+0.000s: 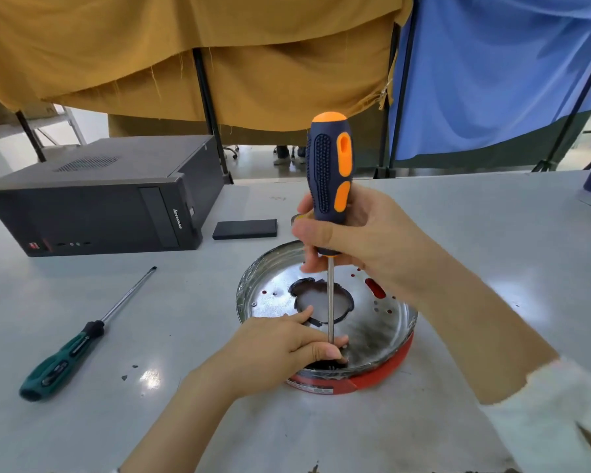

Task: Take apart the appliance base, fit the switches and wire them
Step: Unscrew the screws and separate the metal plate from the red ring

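I see the appliance base (pixel 325 315) lying upside down on the grey surface (pixel 185 336), shiny metal plate up, red rim at its near side. There is a dark round opening in the middle of the plate.

My right hand (pixel 362 233) is above the base, fingers wrapped round the lower handle of the blue and orange screwdriver (pixel 330 186). The tool stands upright, its shaft running down to the near edge of the base. The tip is hidden behind my left fingers, so I cannot tell what it sits in.

My left hand (pixel 280 343) rests on the near rim of the base. Its fingers (pixel 325 349) are curled and pinch round the bottom of the shaft; one finger lies stretched toward the centre opening.

Left of the base, well apart from it, a green-handled screwdriver (pixel 79 339) lies flat on the surface, tip pointing away from me. Beyond the base to the left sits a black computer case (pixel 96 203) on its side. Between that case and the base lies a small flat black slab (pixel 244 228). A few dark crumbs (pixel 130 372) lie on the surface just left of the base.

Behind the surface hang a mustard cloth (pixel 185 56) and a blue cloth (pixel 492 63).
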### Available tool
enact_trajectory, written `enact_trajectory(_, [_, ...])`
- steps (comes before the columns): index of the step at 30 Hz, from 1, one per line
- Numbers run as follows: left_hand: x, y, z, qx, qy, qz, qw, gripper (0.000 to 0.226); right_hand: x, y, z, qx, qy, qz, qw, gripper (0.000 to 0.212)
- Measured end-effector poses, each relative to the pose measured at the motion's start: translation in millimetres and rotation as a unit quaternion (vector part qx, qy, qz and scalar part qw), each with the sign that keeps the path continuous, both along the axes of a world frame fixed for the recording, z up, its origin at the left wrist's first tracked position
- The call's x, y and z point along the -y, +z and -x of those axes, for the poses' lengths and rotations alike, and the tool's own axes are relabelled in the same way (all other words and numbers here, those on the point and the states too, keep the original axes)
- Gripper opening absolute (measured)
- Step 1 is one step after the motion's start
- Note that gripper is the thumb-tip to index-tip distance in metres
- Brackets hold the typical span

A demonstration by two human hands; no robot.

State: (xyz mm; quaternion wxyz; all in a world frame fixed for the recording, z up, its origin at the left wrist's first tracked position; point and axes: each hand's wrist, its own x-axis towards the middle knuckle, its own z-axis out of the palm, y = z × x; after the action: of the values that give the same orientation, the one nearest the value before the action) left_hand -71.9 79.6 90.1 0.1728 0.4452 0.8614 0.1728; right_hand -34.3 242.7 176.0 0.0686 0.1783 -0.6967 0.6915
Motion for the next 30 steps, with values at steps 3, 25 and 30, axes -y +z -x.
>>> enact_trajectory(3, [0.2,0.4,0.3,0.004,0.0,-0.001,1.0,0.048,-10.6,12.8,4.7,0.049,0.208,0.09,0.973,0.034])
enact_trajectory(25, [-0.3,-1.7,-0.5,-0.023,0.019,-0.002,1.0,0.047,-9.2,16.3,4.6,0.006,0.015,0.021,1.0,0.027])
enact_trajectory(30, [-0.2,-3.8,-2.5,-0.036,0.026,-0.018,0.999,0.058,-2.4,11.2,0.5,-0.065,-0.117,-0.021,0.991,0.022])
